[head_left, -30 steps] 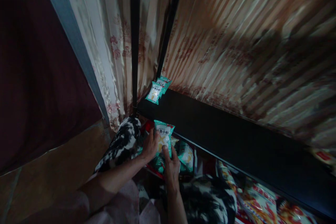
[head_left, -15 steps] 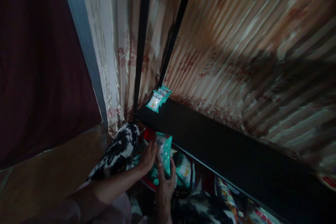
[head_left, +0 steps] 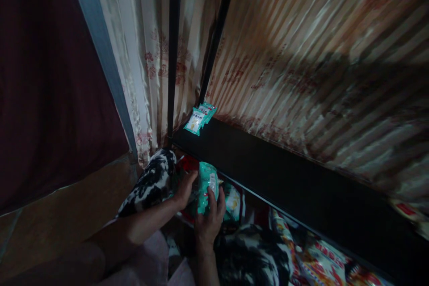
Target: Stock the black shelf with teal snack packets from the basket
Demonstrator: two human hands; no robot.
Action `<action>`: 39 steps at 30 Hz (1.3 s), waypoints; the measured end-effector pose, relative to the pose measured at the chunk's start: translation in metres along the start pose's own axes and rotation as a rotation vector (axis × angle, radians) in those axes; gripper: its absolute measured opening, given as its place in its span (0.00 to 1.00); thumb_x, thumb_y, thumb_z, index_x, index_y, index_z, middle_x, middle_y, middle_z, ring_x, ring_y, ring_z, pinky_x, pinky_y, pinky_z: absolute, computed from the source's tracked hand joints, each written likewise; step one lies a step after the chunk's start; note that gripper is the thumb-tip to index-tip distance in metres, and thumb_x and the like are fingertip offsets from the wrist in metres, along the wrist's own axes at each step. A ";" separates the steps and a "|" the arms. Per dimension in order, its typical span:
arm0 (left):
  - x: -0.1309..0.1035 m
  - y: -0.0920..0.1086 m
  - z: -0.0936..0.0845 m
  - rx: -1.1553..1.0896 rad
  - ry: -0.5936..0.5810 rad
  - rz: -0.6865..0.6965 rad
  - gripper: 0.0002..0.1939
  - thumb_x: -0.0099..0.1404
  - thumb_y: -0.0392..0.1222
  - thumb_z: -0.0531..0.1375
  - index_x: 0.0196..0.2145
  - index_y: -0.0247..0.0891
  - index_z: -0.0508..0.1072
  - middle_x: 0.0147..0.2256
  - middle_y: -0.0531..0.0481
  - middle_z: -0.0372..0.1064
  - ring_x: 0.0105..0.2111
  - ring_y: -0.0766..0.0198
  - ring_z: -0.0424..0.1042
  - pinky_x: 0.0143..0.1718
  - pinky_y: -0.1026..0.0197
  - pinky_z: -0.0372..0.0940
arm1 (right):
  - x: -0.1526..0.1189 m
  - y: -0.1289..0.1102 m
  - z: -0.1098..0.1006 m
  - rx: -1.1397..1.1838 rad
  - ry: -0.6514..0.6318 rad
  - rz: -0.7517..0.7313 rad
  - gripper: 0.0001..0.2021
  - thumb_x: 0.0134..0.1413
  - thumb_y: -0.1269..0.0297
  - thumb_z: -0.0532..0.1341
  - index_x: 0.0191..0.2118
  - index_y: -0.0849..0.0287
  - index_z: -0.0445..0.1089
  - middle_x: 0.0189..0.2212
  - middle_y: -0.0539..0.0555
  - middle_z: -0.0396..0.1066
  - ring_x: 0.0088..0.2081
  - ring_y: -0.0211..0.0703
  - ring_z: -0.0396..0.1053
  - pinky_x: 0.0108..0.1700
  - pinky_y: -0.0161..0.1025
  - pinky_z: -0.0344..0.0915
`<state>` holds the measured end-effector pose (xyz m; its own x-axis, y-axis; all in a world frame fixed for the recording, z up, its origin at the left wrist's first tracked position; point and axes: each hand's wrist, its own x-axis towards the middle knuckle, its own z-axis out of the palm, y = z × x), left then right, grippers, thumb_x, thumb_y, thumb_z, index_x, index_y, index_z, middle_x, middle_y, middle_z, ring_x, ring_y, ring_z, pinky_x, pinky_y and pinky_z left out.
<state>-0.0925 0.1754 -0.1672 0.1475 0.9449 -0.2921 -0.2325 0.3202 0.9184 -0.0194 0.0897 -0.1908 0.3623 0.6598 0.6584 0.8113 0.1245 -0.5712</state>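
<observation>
Before the near left edge of the black shelf [head_left: 268,161], the right hand [head_left: 210,219] grasps a green packet [head_left: 206,181], fingers spread along it, likely to support the soft bag; whether the left hand [head_left: 185,191], close on its left, touches it, I cannot tell. Below, a mostly hidden red container [head_left: 189,162] seems to hold more, while two upright packets [head_left: 193,121] apparently lean toward the far post [head_left: 217,40].

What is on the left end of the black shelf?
A teal-and-white front packet overlaps at least one similar packet behind it. The covered part of that one, and anything underneath them, cannot be seen.
</observation>
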 end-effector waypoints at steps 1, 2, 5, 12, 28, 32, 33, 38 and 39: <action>-0.001 0.000 0.001 -0.026 -0.030 -0.013 0.24 0.57 0.57 0.58 0.43 0.36 0.73 0.46 0.43 0.71 0.53 0.53 0.64 0.56 0.52 0.56 | -0.001 0.001 -0.001 -0.043 -0.013 -0.032 0.22 0.55 0.68 0.52 0.57 0.56 0.60 0.61 0.65 0.49 0.60 0.60 0.52 0.51 0.58 0.59; -0.002 0.001 0.002 -0.043 -0.074 -0.021 0.25 0.57 0.58 0.58 0.44 0.36 0.72 0.47 0.43 0.71 0.54 0.52 0.63 0.57 0.52 0.56 | -0.001 0.003 -0.001 -0.082 -0.022 -0.061 0.23 0.55 0.68 0.52 0.57 0.55 0.59 0.62 0.64 0.47 0.61 0.61 0.51 0.51 0.59 0.59; -0.006 0.010 0.004 -0.056 -0.233 -0.007 0.25 0.57 0.58 0.59 0.45 0.37 0.72 0.47 0.45 0.71 0.53 0.54 0.64 0.55 0.55 0.58 | -0.001 0.004 -0.001 -0.152 -0.029 -0.129 0.23 0.56 0.67 0.52 0.58 0.52 0.58 0.64 0.62 0.44 0.62 0.62 0.48 0.52 0.60 0.57; -0.003 0.027 0.003 0.043 -0.263 -0.090 0.28 0.52 0.56 0.64 0.47 0.38 0.70 0.43 0.46 0.73 0.44 0.57 0.71 0.45 0.59 0.64 | -0.004 -0.001 0.006 -0.129 -0.096 -0.160 0.25 0.57 0.69 0.50 0.61 0.53 0.55 0.65 0.60 0.43 0.63 0.60 0.43 0.55 0.62 0.54; 0.017 0.024 -0.015 0.201 -0.056 -0.019 0.29 0.59 0.62 0.56 0.47 0.36 0.70 0.45 0.43 0.72 0.45 0.56 0.70 0.46 0.61 0.62 | -0.003 -0.005 0.020 0.078 -0.155 -0.032 0.17 0.62 0.65 0.50 0.56 0.59 0.59 0.59 0.64 0.56 0.61 0.52 0.51 0.55 0.58 0.57; 0.020 0.019 -0.019 0.209 -0.041 -0.048 0.29 0.61 0.62 0.52 0.48 0.36 0.70 0.44 0.43 0.72 0.44 0.56 0.70 0.44 0.60 0.63 | -0.004 -0.005 0.023 0.072 -0.145 -0.023 0.16 0.62 0.67 0.51 0.55 0.59 0.60 0.57 0.64 0.58 0.60 0.51 0.54 0.54 0.56 0.58; 0.021 0.019 -0.020 0.215 -0.037 -0.059 0.28 0.61 0.63 0.52 0.47 0.37 0.70 0.44 0.43 0.72 0.44 0.56 0.70 0.44 0.60 0.63 | -0.004 -0.005 0.023 0.069 -0.145 -0.019 0.16 0.62 0.67 0.51 0.54 0.60 0.61 0.57 0.64 0.58 0.60 0.51 0.54 0.54 0.56 0.58; 0.023 0.023 -0.023 0.182 -0.052 -0.104 0.28 0.61 0.63 0.52 0.44 0.37 0.72 0.43 0.43 0.73 0.43 0.55 0.71 0.44 0.60 0.64 | 0.000 -0.009 0.024 0.066 -0.150 0.008 0.15 0.62 0.67 0.50 0.53 0.61 0.61 0.57 0.65 0.59 0.60 0.51 0.55 0.54 0.56 0.59; 0.024 0.025 -0.023 0.170 -0.053 -0.105 0.27 0.61 0.62 0.52 0.44 0.36 0.72 0.43 0.43 0.73 0.43 0.55 0.70 0.44 0.59 0.63 | 0.001 -0.011 0.024 0.061 -0.148 0.013 0.15 0.61 0.66 0.50 0.53 0.61 0.62 0.56 0.65 0.59 0.59 0.51 0.55 0.53 0.56 0.59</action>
<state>-0.1170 0.2073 -0.1575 0.2143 0.9004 -0.3786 -0.0480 0.3969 0.9166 -0.0384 0.1067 -0.1954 0.2972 0.7632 0.5737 0.7760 0.1570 -0.6109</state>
